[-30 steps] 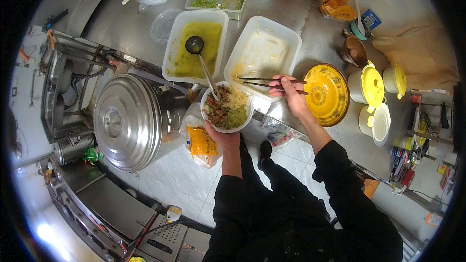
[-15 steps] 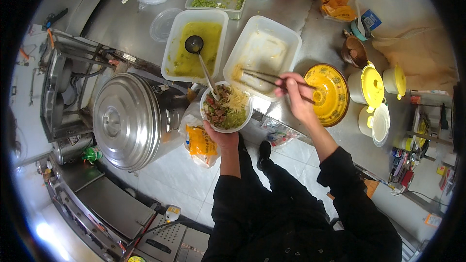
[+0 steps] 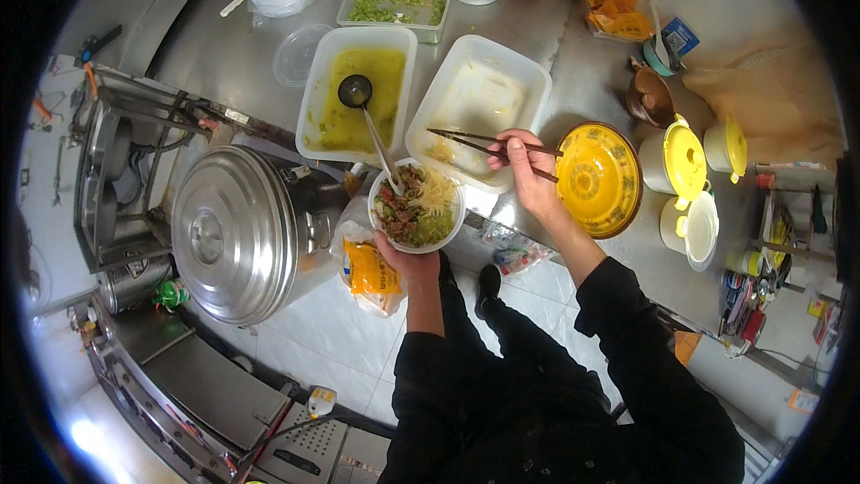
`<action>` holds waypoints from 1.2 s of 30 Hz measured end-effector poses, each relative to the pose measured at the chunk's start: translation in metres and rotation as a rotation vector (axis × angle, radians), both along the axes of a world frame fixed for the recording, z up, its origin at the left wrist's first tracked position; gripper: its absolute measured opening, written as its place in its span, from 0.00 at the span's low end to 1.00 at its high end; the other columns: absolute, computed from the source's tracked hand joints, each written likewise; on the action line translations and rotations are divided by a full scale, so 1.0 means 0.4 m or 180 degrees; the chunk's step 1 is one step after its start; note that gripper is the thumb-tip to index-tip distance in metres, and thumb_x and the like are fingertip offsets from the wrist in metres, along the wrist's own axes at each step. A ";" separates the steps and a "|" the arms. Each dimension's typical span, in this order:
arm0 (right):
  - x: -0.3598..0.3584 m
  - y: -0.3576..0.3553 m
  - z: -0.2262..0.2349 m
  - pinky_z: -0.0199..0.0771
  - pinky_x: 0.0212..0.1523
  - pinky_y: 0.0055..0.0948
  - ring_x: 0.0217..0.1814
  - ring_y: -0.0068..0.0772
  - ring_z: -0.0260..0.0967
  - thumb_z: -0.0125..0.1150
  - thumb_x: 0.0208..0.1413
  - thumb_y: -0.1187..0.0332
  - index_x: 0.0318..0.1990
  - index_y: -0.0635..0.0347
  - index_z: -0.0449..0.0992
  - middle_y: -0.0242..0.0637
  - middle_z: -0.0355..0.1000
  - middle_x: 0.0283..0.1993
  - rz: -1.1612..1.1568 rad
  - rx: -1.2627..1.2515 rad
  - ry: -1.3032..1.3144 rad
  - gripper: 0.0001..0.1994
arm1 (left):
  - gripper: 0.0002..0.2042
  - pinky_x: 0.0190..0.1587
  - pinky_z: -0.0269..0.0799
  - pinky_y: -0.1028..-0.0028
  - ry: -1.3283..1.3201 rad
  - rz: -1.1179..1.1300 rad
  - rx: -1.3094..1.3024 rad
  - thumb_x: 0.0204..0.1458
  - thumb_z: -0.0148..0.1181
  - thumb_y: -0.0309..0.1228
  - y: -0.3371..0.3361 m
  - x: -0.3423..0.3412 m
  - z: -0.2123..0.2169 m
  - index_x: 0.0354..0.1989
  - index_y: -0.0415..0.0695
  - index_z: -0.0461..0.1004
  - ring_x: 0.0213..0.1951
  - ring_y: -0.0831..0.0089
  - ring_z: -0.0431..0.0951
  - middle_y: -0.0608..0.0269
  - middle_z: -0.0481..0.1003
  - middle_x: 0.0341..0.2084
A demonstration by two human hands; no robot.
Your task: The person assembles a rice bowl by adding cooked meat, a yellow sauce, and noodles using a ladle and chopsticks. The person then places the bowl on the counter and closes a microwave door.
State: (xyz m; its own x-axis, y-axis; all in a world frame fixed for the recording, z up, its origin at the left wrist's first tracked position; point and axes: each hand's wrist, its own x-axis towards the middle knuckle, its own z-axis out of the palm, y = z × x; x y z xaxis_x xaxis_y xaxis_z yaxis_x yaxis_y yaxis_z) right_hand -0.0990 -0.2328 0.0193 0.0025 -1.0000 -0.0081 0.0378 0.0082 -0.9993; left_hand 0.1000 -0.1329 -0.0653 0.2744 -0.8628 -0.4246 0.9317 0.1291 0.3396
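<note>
My left hand is closed around the lower side of a white bowl, which it holds up at the counter's near edge. Chopped meat, green bits and pale yellow shreds fill the bowl. My right hand grips a pair of dark chopsticks, their tips parted over the left side of a nearly emptied white tub. A few pale shreds lie in that tub's near corner. Left of it, a tub of yellow-green sauce holds a ladle, whose handle reaches down over the bowl's rim.
A yellow patterned bowl stands right of the chopsticks, with yellow-lidded pots beyond. Chopped greens fill a clear container at the back. A large lidded steel pot stands at the left. Beneath the bowl hangs a plastic bag.
My right hand has shifted slightly left and down, and the chopsticks' tips have moved left and spread wider. The bowl stays almost in place in my left hand.
</note>
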 end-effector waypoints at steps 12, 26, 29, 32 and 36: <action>0.047 0.010 0.017 0.82 0.41 0.27 0.37 0.32 0.79 0.50 0.72 0.61 0.47 0.74 0.74 0.45 0.77 0.42 -0.0581 0.0343 -0.0444 0.19 | 0.34 0.70 0.58 0.50 -0.0038 -0.0022 -0.0002 0.62 0.38 0.60 -0.001 0.007 0.004 0.72 0.53 0.60 0.68 0.53 0.64 0.60 0.64 0.68; 0.061 0.019 0.028 0.83 0.44 0.28 0.40 0.33 0.80 0.50 0.72 0.62 0.50 0.72 0.75 0.46 0.78 0.44 -0.0142 0.0537 -0.0346 0.17 | 0.35 0.70 0.57 0.50 0.0003 -0.0062 0.0046 0.62 0.38 0.60 -0.003 0.003 0.000 0.72 0.53 0.60 0.69 0.53 0.63 0.60 0.64 0.68; 0.035 0.013 0.023 0.83 0.44 0.28 0.40 0.33 0.80 0.50 0.73 0.63 0.51 0.73 0.75 0.45 0.78 0.44 -0.0164 0.0710 -0.0159 0.18 | 0.35 0.71 0.57 0.50 0.0003 -0.0073 0.0097 0.62 0.38 0.60 -0.006 0.004 0.004 0.72 0.53 0.60 0.69 0.53 0.63 0.61 0.64 0.68; -0.011 0.028 0.026 0.80 0.39 0.26 0.36 0.30 0.79 0.54 0.71 0.61 0.37 0.77 0.80 0.44 0.79 0.45 -0.0542 0.0199 0.0227 0.21 | 0.35 0.71 0.57 0.50 0.0015 -0.0064 0.0055 0.61 0.39 0.61 0.000 0.005 -0.006 0.72 0.54 0.60 0.69 0.53 0.63 0.61 0.64 0.68; -0.059 0.078 0.014 0.81 0.42 0.29 0.39 0.31 0.79 0.53 0.71 0.62 0.47 0.72 0.77 0.44 0.79 0.41 -0.0526 0.0176 0.1170 0.17 | 0.35 0.71 0.57 0.50 0.0009 -0.0049 0.0024 0.61 0.39 0.61 0.006 0.010 -0.016 0.72 0.54 0.60 0.69 0.54 0.63 0.61 0.64 0.69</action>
State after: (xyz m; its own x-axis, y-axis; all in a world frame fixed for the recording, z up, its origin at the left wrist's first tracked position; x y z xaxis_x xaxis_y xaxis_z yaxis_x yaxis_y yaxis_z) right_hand -0.1228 -0.2014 0.0249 -0.1712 -0.9847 -0.0324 -0.3165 0.0861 -0.9447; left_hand 0.1040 -0.1307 -0.0719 0.2600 -0.8637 -0.4318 0.9344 0.1123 0.3380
